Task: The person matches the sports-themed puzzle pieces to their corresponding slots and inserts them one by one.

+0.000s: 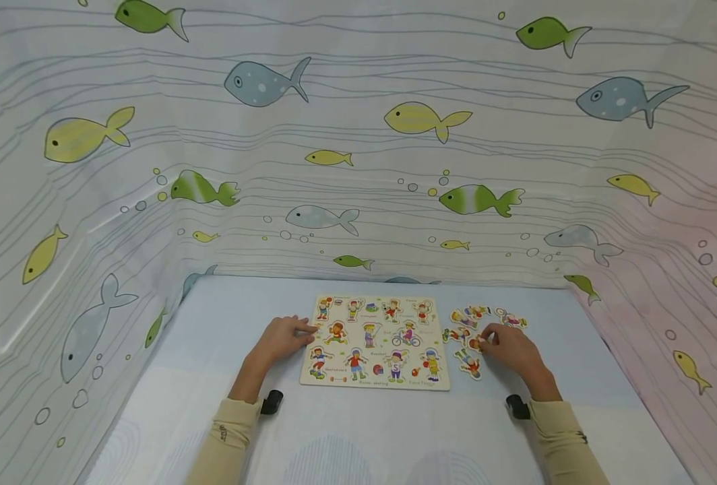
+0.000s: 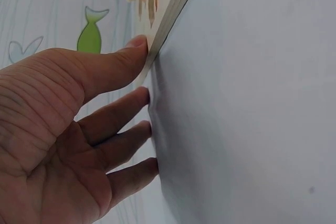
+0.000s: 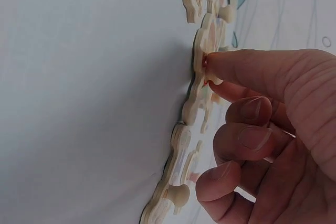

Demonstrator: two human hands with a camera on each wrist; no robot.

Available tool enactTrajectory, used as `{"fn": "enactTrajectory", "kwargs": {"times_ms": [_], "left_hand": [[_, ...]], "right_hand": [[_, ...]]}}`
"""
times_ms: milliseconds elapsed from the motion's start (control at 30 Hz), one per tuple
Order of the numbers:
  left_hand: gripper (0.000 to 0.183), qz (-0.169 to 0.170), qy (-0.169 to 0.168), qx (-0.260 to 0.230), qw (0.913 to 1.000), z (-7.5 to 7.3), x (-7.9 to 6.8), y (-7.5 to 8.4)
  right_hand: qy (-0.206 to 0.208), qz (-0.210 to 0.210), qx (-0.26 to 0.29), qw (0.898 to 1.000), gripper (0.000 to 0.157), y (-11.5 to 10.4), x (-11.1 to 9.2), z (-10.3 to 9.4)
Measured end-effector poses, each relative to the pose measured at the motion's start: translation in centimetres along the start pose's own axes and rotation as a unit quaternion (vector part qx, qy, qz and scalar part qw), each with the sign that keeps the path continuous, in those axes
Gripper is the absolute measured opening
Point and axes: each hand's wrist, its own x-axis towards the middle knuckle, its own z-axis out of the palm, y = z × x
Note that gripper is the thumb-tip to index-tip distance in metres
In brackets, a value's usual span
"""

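Nearest, two beige sleeves [image 1: 228,431] come in from 7 and 5 o'clock, each wrist bearing a small black camera [image 1: 517,407]. Past them is the near edge of the board [image 1: 354,337], a flat panel of coloured figures whose long axis runs from 9 to 3. A little farther, a loose lower piece [image 1: 470,366] lies on the table [image 1: 370,417] at 7 o'clock from the right fingertips, tilted from 11 to 5. Level with the board's middle, the left hand [image 1: 282,340] sets its thumb against the board's 9 o'clock edge, other fingers loosely extended and gripping nothing; the right hand [image 1: 512,347], nearer to the pieces, pinches a figure piece [image 1: 459,335] between thumb and forefinger. That piece extends toward 9 o'clock from those fingertips, its long axis, as far as it shows, roughly 9 to 3, with the board just beyond it the same way. Farther off, an upper piece [image 1: 464,319] lies at 11 and another piece [image 1: 512,319] at 2, while a fish-patterned cloth [image 1: 395,222] rises at 12
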Motion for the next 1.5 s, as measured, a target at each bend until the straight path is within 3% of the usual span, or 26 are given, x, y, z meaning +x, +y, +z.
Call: {"fn": "enactTrajectory", "kwargs": {"times_ms": [333,967,1500], "left_hand": [[0.024,-0.005,0.002,0.001,1.0,0.18,0.1,-0.24],[0.024,-0.003,0.004,0.002,1.0,0.18,-0.05,-0.04],[0.025,-0.015,-0.005,0.001,0.9999,0.18,-0.01,-0.06]], "right_hand": [[0.016,-0.003,-0.003,1.0,0.019,-0.26,-0.21,-0.58],[0.005,0.048,-0.013,0.999,0.029,-0.31,-0.68,-0.39],[-0.008,0.037,0.006,0.999,0.032,0.3,-0.51,-0.76]]}}
